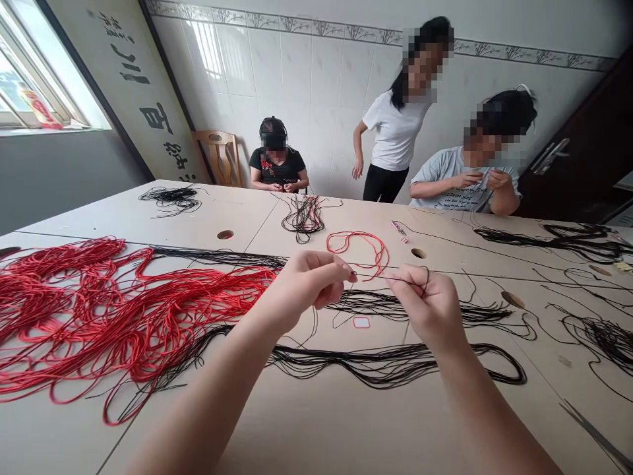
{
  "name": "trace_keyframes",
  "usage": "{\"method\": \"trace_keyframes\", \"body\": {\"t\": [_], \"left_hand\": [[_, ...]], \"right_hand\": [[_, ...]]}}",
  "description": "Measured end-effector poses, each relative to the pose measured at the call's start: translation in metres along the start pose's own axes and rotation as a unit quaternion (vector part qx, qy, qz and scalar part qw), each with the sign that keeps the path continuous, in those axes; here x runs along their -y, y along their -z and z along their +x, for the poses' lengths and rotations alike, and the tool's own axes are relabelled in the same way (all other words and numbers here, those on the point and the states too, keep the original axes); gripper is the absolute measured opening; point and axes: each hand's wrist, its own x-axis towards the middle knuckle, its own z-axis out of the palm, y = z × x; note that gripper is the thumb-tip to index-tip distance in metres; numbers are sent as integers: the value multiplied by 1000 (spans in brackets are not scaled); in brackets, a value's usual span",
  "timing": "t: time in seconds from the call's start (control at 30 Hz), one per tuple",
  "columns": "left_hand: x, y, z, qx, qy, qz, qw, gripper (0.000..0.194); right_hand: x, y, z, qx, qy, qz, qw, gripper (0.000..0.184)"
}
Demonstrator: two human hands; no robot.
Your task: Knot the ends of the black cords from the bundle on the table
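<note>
A thin black cord (372,277) stretches between my two hands above the table. My left hand (319,280) pinches it, with a small dark loop or knot showing at the fingertips. My right hand (428,297) is closed on the other stretch, and the cord passes over its fingers. Below the hands lie bundles of black cord (356,376), laid lengthwise. A big tangled heap of red cord (182,323) covers the table to the left of my left forearm. Just beyond my hands rests a loose coil of red cord (363,236).
Scissors (593,432) lie at the near right edge of the table (277,435). A small red-edged white tag (361,322) is under my hands. More black cord (593,330) lies at right. Two people sit across the table and another person (395,132) stands behind it.
</note>
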Motion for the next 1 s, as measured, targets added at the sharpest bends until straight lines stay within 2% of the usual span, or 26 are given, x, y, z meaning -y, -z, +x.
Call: {"method": "trace_keyframes", "body": {"t": [0.17,0.43,0.5,0.67,0.8,0.9,1.0], "left_hand": [[0,0,-1,8,7,-47,999,16],[4,-2,0,31,27,-51,998,10],[4,-2,1,31,26,-41,998,9],[3,-3,2,37,48,31,998,13],[5,-4,1,78,53,99,991,14],[6,-6,0,91,54,135,985,15],[6,-10,-2,99,63,143,983,13]], "right_hand": [[-2,2,0,-21,5,19,1000,41],[-3,1,-1,-33,5,62,998,44],[-5,1,-1,-18,-5,109,994,45],[-5,4,0,64,-38,224,972,51],[4,3,-2,41,-78,207,974,60],[13,3,-6,15,-84,186,979,58],[21,5,-10,17,-87,140,986,54]]}}
